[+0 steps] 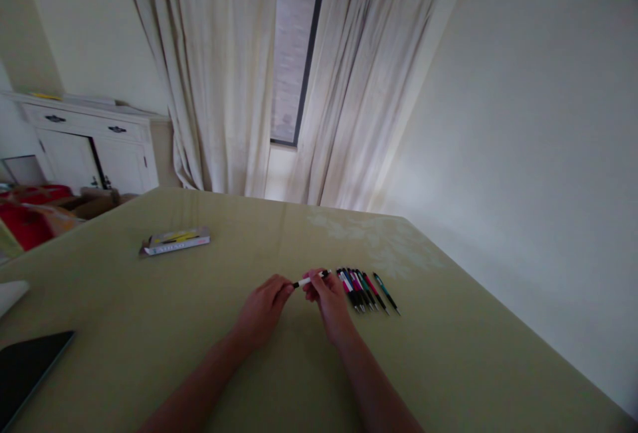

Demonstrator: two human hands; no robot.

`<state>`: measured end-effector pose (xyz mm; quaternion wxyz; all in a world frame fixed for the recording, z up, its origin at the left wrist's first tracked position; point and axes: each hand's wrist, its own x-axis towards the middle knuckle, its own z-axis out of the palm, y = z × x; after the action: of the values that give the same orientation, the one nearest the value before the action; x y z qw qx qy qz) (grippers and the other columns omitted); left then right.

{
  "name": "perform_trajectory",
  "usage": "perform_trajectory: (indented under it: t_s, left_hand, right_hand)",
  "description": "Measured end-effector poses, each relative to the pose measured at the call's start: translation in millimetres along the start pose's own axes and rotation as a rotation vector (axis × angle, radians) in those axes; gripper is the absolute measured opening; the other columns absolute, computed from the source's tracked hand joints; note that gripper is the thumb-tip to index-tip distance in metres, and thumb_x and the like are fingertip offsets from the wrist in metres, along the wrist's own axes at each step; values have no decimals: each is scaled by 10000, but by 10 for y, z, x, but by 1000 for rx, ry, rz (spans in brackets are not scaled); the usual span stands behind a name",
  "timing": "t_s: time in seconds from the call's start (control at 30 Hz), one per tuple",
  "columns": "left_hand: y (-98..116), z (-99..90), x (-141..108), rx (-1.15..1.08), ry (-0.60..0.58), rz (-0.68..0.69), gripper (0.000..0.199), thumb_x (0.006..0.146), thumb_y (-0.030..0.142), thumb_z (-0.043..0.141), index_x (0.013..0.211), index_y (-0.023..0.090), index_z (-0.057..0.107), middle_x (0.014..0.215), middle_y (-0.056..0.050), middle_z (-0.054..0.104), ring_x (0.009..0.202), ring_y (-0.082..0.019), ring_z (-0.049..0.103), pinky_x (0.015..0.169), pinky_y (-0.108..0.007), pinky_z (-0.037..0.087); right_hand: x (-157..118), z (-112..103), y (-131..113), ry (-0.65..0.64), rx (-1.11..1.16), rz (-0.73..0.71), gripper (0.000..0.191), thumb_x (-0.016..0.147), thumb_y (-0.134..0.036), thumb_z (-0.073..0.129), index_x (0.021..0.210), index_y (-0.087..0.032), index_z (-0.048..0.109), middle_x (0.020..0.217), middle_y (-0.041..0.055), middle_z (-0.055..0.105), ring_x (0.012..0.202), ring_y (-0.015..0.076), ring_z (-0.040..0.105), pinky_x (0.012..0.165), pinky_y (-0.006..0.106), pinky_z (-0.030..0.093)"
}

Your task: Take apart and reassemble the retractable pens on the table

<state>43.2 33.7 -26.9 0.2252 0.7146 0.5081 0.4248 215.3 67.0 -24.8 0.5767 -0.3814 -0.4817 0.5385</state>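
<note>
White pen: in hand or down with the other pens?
In hand: left hand pinches one end of the white pen, right hand grips nearer the other.

Looks like a home room to me: pale curtains [226, 74] at upper centre, a white cabinet [94, 141] at left

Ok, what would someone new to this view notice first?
Probably the black-and-white pen held between the left hand and the right hand, below the middle. Just right of them, a row of colourful pens lies on the green table. Behind, tall pale curtains hang beside a narrow window.
</note>
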Motion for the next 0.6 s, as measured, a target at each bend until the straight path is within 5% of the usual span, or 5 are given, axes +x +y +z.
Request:
perform_trajectory:
  t_s: [0.6]
  left_hand:
    - [9,-46,15,-53,18,-43,348,994,488,464,819,219,599,722,3,627,629,-174,561,602,-272,405]
  right_hand:
    - [-14,4,6,-70,0,-5,344,806,-531,769,826,-188,767,678,26,688,540,141,554,531,265,387]
